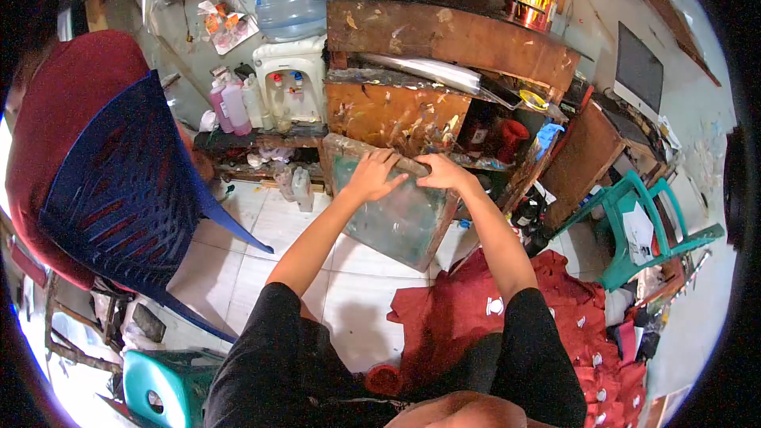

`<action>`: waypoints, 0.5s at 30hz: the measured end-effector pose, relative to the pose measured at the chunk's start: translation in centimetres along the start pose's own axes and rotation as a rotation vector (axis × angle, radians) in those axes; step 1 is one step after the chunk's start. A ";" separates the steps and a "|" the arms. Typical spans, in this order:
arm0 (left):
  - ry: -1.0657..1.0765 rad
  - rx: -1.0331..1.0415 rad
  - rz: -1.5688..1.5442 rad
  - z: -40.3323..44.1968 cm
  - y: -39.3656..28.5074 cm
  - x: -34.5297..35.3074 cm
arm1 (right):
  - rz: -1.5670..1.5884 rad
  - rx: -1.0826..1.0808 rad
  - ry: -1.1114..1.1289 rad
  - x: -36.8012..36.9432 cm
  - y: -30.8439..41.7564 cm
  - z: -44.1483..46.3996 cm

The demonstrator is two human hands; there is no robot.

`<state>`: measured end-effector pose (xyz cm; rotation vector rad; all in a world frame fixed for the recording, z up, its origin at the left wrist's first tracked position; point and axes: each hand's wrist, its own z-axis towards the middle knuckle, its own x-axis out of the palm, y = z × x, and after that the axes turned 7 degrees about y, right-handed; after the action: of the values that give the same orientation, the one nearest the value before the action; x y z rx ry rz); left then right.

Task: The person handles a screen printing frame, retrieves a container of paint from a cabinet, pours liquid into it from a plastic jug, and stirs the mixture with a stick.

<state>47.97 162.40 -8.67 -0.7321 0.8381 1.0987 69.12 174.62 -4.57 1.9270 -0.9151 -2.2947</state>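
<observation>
A wooden-framed screen [388, 218] with a cloudy green panel stands tilted on the tiled floor in front of me. My left hand [375, 177] is on its top bar, fingers hooked over the edge and thumb on the near side. Close to its right, my right hand [441, 172] also grips the top bar, its fingers partly hidden. Between the two hands a worn stretch of wood [412, 166] shows. Red cloth pieces [495, 317] with white prints lie on the floor by my right leg.
To the left stands a blue plastic chair [119, 190] with dark red cloth over it. A water dispenser [290, 79] and pink bottles [230, 103] are behind. A paint-stained wooden cabinet [396, 111] backs the screen. At right is a green chair [634, 230]; a green stool [158, 384] is lower left.
</observation>
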 end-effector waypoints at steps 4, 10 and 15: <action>-0.099 0.103 0.084 1.2 0.1 3.6 | 0.037 0.050 -0.088 0.5 -3.7 -0.7; -0.086 0.000 0.195 3.1 0.8 4.3 | -0.116 0.171 -0.091 -0.4 -0.5 -2.7; 0.025 -0.041 0.095 3.5 1.4 2.7 | -0.455 -0.080 -0.848 -2.6 4.3 -9.9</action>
<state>47.95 166.97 -9.43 -0.7475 0.8814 1.1963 77.20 167.83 -1.15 1.1683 -0.3683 -3.4389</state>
